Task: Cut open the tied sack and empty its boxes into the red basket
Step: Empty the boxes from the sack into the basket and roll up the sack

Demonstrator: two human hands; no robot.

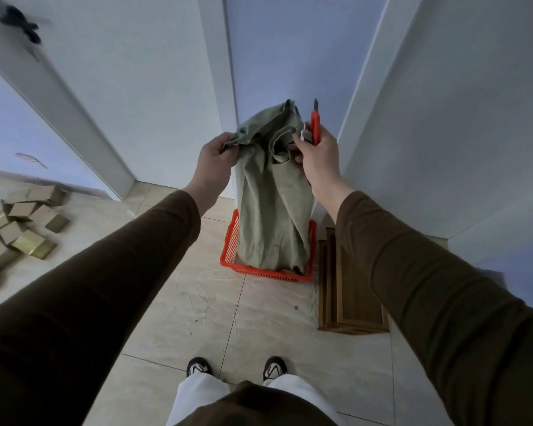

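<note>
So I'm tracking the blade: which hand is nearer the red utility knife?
Right. The right hand grips the red utility knife itself; the left hand holds the sack top on the opposite side.

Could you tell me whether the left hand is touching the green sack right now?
Touching. The head view shows the left hand with its fingers curled round a fold of cloth at the top edge of the green sack, no gap between them.

Sack (273, 210) was matt green woven cloth, creased. Basket (233, 241) was red plastic lattice. Floor (216, 302) was glossy tile; crate (348, 290) was wood; boxes (19, 232) were cardboard.
</note>
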